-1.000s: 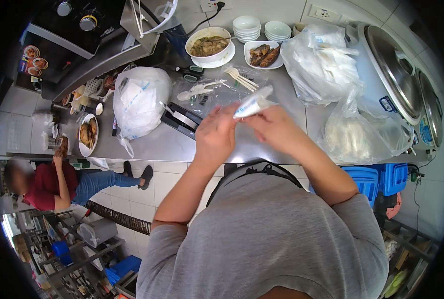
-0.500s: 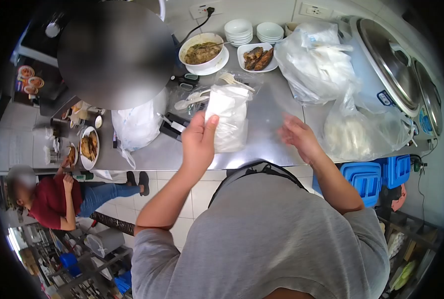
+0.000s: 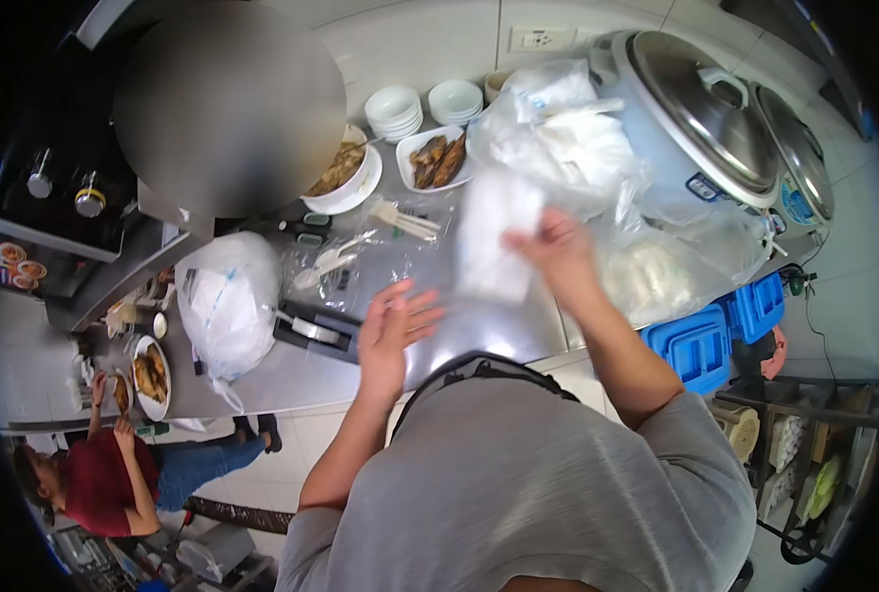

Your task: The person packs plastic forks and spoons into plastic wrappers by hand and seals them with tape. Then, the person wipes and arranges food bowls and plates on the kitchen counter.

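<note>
Just to the near right of the square white dish [image 3: 403,166], that's where the white packet [image 3: 499,247] is, blurred, and the right hand [image 3: 561,259] has it! That right grip is pinched firmly on the packet's right edge, thumb tip showing on its face. And the left hand [image 3: 388,331]? Nearer the wearer than the dish and a touch to its left, fingers spread and relaxed, that grip loose and well apart from the packet. Right beside those fingers, to the near left of the dish, there's the dark tape dispenser [image 3: 306,329] lying on the shiny metal surface [image 3: 504,331].

Browned pieces of food [image 3: 439,160] lie in the dish itself, a pair at least! On its near side, pale plastic forks [image 3: 405,219], then pale spoons [image 3: 329,266] further left, with crinkled clear wrapping [image 3: 380,261] around them. Left of the dish, a round bowl [image 3: 346,204] of food peeks out, partly hidden by a blurred patch.

Behind the dish, two stacks of white bowls [image 3: 393,113], side by side! On its right, a bulging white plastic bag [image 3: 518,128], and past that a big pale pot [image 3: 661,158] wearing a metal lid. Well off to the dish's near left, another bulging bag [image 3: 224,306], then an oval plate [image 3: 153,408] of browned food, and beyond it a person in a maroon top [image 3: 109,483]!
</note>
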Action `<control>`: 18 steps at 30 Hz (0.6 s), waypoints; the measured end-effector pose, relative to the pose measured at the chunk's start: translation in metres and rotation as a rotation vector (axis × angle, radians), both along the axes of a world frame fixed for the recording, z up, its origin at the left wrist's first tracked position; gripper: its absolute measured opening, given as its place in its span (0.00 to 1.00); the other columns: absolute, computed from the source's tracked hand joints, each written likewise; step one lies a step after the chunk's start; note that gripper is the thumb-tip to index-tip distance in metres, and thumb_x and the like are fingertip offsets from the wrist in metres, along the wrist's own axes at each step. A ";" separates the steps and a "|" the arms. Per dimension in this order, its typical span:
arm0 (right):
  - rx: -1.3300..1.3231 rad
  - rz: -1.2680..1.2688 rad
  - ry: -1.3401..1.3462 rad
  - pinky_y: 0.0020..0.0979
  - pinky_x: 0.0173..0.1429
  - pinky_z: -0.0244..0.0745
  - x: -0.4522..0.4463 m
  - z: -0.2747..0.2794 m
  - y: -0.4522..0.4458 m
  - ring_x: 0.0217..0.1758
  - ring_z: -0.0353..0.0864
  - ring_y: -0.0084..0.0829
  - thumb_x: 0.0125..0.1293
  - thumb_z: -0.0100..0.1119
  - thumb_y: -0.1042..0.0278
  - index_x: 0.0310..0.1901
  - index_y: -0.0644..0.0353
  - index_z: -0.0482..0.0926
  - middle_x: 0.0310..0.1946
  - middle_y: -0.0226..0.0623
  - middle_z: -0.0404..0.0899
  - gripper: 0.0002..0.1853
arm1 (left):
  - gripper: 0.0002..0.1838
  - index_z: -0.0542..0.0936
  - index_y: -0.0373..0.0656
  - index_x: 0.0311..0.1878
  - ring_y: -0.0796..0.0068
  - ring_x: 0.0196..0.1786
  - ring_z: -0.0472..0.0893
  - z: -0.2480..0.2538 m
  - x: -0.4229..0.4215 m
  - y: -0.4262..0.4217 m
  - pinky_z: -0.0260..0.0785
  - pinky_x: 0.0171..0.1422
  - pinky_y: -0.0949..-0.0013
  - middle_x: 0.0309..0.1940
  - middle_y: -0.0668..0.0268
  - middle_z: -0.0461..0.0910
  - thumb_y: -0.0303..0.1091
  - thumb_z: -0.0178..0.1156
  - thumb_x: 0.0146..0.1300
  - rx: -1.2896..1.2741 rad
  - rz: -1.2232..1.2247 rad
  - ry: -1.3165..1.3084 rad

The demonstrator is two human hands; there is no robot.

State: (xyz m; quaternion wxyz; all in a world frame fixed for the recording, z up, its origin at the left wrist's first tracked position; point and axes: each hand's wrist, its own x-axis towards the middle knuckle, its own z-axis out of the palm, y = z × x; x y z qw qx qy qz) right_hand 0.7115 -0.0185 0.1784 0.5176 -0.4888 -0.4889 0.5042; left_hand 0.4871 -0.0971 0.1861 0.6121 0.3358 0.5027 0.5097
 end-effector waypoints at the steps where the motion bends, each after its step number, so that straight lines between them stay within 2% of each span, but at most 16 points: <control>1: 0.201 -0.214 -0.060 0.25 0.41 0.72 0.015 0.017 0.014 0.35 0.76 0.20 0.52 0.68 0.77 0.33 0.60 0.77 0.36 0.29 0.81 0.08 | 0.17 0.69 0.37 0.56 0.70 0.46 0.80 -0.003 -0.008 0.002 0.71 0.51 0.71 0.48 0.55 0.79 0.39 0.48 0.72 0.019 0.008 0.032; 2: 0.402 -0.425 -0.117 0.26 0.41 0.71 0.033 0.042 0.030 0.36 0.76 0.22 0.51 0.67 0.79 0.31 0.59 0.75 0.37 0.30 0.80 0.09 | 0.18 0.68 0.37 0.57 0.68 0.47 0.80 -0.008 -0.018 0.004 0.71 0.52 0.69 0.49 0.54 0.79 0.39 0.48 0.72 0.036 0.018 0.067; 4: 1.043 -0.757 -0.687 0.33 0.43 0.72 0.069 0.079 0.068 0.38 0.78 0.35 0.45 0.62 0.84 0.32 0.59 0.72 0.41 0.38 0.79 0.13 | 0.18 0.68 0.38 0.58 0.66 0.47 0.81 -0.022 -0.025 0.004 0.71 0.53 0.68 0.49 0.53 0.79 0.40 0.48 0.72 0.044 0.012 0.106; 7: 1.024 -0.661 -1.036 0.41 0.47 0.71 0.095 0.053 0.130 0.41 0.77 0.47 0.43 0.57 0.84 0.29 0.60 0.73 0.40 0.43 0.78 0.11 | 0.17 0.70 0.38 0.56 0.66 0.46 0.81 -0.035 -0.021 0.006 0.71 0.54 0.66 0.47 0.55 0.80 0.39 0.50 0.71 0.004 -0.037 0.093; 8: 0.560 -0.346 -1.048 0.43 0.49 0.70 0.107 0.018 0.151 0.45 0.75 0.49 0.47 0.54 0.81 0.27 0.60 0.75 0.40 0.44 0.77 0.05 | 0.16 0.70 0.38 0.55 0.66 0.46 0.81 -0.034 -0.016 0.007 0.71 0.54 0.67 0.47 0.55 0.80 0.38 0.50 0.71 0.016 -0.059 0.070; 9: 0.328 -0.136 -1.208 0.42 0.48 0.70 0.119 -0.036 0.179 0.43 0.75 0.49 0.49 0.52 0.77 0.26 0.60 0.77 0.38 0.45 0.76 0.04 | 0.16 0.71 0.37 0.55 0.67 0.47 0.81 -0.032 -0.011 0.009 0.70 0.54 0.67 0.47 0.55 0.80 0.37 0.50 0.71 0.027 -0.081 0.048; 10: 0.597 -0.244 -1.232 0.42 0.49 0.71 0.114 -0.061 0.176 0.40 0.76 0.49 0.49 0.53 0.76 0.27 0.60 0.78 0.36 0.46 0.76 0.04 | 0.15 0.71 0.37 0.55 0.67 0.47 0.81 -0.031 -0.008 0.010 0.70 0.55 0.68 0.47 0.56 0.80 0.36 0.50 0.71 0.036 -0.104 0.027; 11: 0.550 -0.263 -1.282 0.43 0.51 0.70 0.113 -0.066 0.180 0.42 0.75 0.48 0.49 0.54 0.76 0.28 0.60 0.79 0.37 0.45 0.76 0.05 | 0.15 0.72 0.36 0.54 0.67 0.47 0.81 -0.028 -0.006 0.012 0.70 0.55 0.67 0.46 0.56 0.80 0.36 0.50 0.71 0.040 -0.113 0.026; 14: 0.133 -0.076 -1.372 0.43 0.58 0.67 0.119 -0.050 0.200 0.52 0.73 0.48 0.49 0.54 0.76 0.29 0.59 0.79 0.45 0.43 0.76 0.06 | 0.14 0.72 0.36 0.54 0.67 0.47 0.81 -0.033 -0.009 0.013 0.70 0.55 0.67 0.46 0.56 0.81 0.35 0.51 0.71 0.047 -0.112 0.051; 17: 0.466 0.042 -1.211 0.42 0.63 0.65 0.129 -0.004 0.170 0.60 0.69 0.51 0.48 0.56 0.78 0.32 0.60 0.79 0.54 0.46 0.73 0.08 | 0.14 0.73 0.36 0.52 0.66 0.46 0.81 -0.038 -0.019 0.017 0.70 0.55 0.67 0.46 0.56 0.80 0.35 0.52 0.70 0.042 -0.092 0.091; 18: 0.571 -0.075 -1.131 0.41 0.65 0.63 0.131 0.011 0.158 0.63 0.67 0.51 0.47 0.57 0.79 0.34 0.59 0.78 0.56 0.47 0.72 0.10 | 0.14 0.73 0.36 0.52 0.66 0.47 0.81 -0.040 -0.025 0.014 0.70 0.55 0.67 0.47 0.56 0.80 0.35 0.52 0.70 0.044 -0.069 0.111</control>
